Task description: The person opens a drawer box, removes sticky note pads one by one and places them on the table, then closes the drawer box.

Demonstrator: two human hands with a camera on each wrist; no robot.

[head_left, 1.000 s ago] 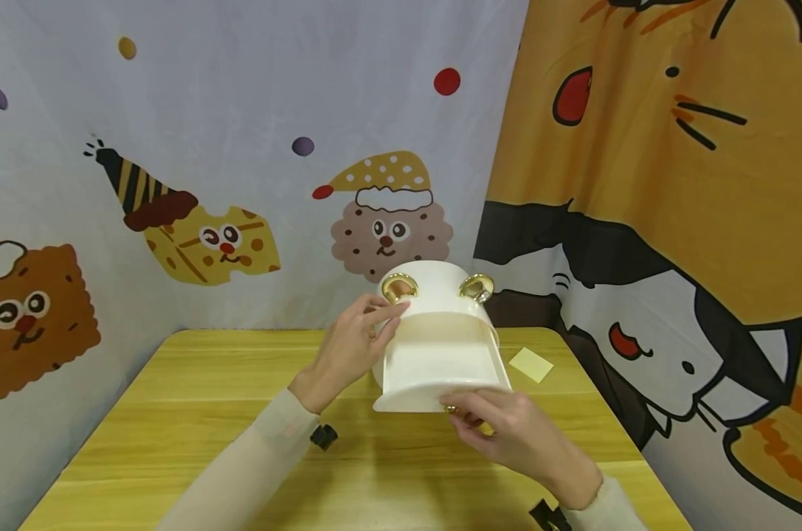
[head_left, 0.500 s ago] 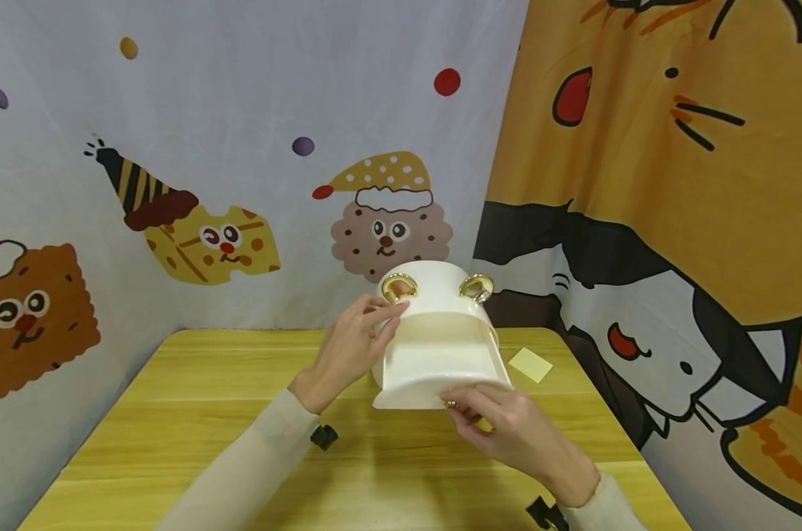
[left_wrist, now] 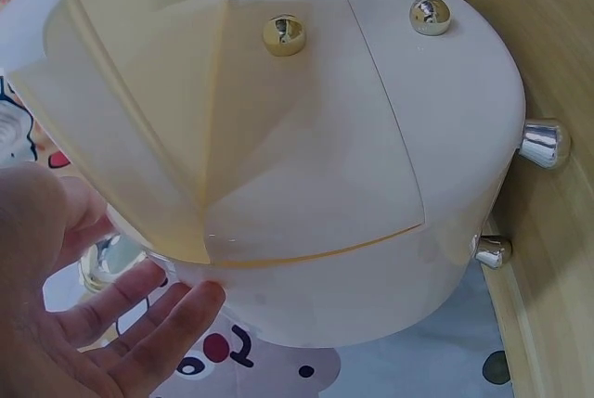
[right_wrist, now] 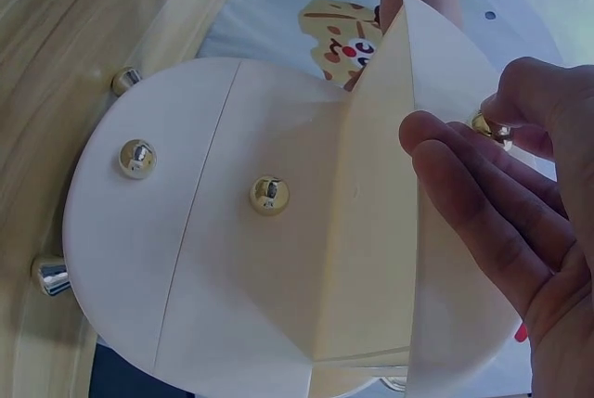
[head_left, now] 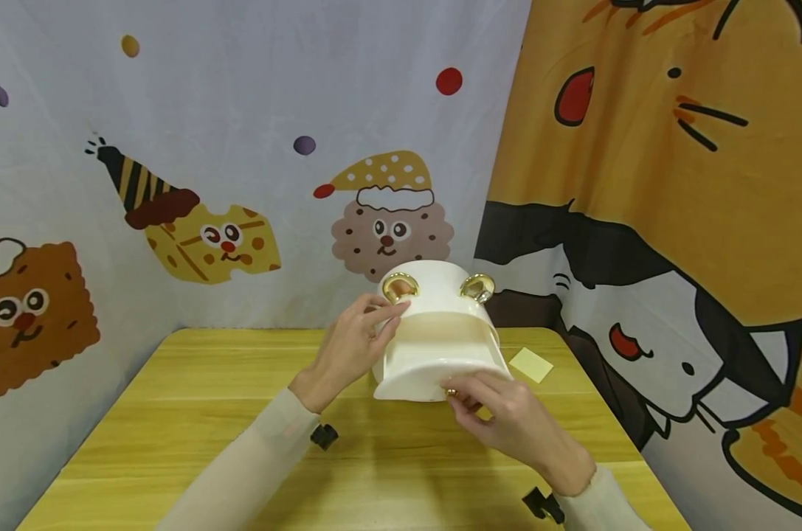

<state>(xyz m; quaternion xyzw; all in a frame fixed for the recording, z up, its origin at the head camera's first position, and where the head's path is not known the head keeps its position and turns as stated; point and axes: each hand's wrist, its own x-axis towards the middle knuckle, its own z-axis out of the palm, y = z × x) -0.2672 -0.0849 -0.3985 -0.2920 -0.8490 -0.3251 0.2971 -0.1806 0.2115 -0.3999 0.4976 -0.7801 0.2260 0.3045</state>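
Note:
A rounded white drawer box [head_left: 434, 284] with two gold ears stands on the table, its top drawer [head_left: 440, 354] pulled out toward me. Between thumb and fingers, my right hand [head_left: 507, 420] pinches the gold knob [right_wrist: 481, 124] on that drawer's front. My left hand [head_left: 350, 350] rests on the box's left side near the left ear [head_left: 399, 287], its fingers [left_wrist: 190, 328] fairly straight against the white shell. Two lower drawer fronts, each with a gold knob [left_wrist: 284, 35], show in the wrist views as flush with the body. No contents show in the visible part of the top drawer.
A pale yellow paper square [head_left: 531, 365] lies on the wooden table [head_left: 195, 420] right of the box. Gold feet [left_wrist: 543, 143] hold the box above the tabletop. Printed cloths [head_left: 241, 88] hang close behind and to the right.
The top drawer has slid slightly back toward the box, its front moving away from me. My right hand has moved with it, still on the knob; the left hand has stayed in place.

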